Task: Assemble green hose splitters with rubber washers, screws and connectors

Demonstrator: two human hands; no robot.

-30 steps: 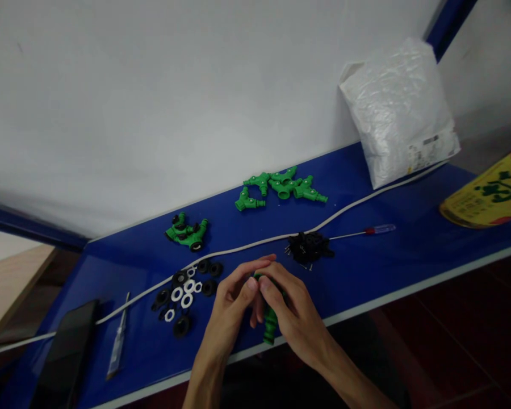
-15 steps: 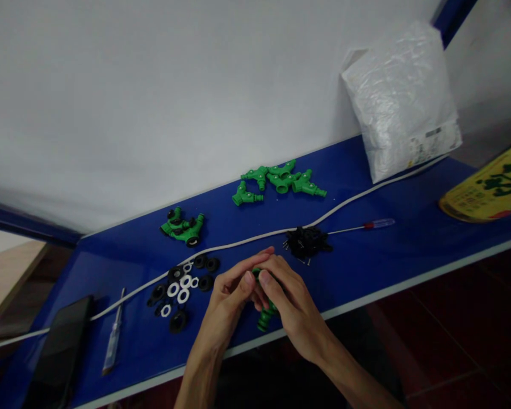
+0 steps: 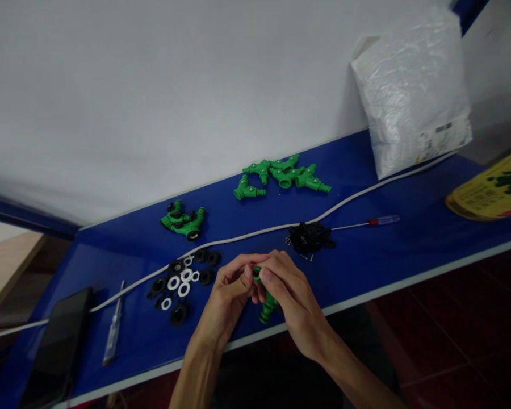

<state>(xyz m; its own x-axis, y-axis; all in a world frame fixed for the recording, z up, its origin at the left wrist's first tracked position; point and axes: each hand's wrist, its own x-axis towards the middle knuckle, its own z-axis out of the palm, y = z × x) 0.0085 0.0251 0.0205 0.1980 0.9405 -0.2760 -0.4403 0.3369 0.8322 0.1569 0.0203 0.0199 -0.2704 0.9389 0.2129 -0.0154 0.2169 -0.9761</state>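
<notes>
Near the front edge of the blue table [image 3: 357, 272], my left hand [image 3: 232, 289] and my right hand [image 3: 289, 298] close together round a green fitting [image 3: 269, 307]. Its ringed end shows between my thumbs, and a ribbed end sticks out below my fingers. Whatever else my fingertips pinch is hidden. Black and white rings [image 3: 184, 289] lie just left of my left hand. A pile of black parts with small screws [image 3: 309, 238] is beyond my right hand.
More green fittings [image 3: 285, 173] lie by the wall, others [image 3: 183, 221] further left. A white cable [image 3: 255, 233] crosses the table. One screwdriver [image 3: 381, 220] is right, another [image 3: 113, 335] left beside a phone [image 3: 59, 346]. A plastic bag [image 3: 413, 96] and yellow container [image 3: 494, 190] stand right.
The view has shifted slightly. My hands stay together on the green fitting; its ringed end shows a little more clearly between my thumbs.
</notes>
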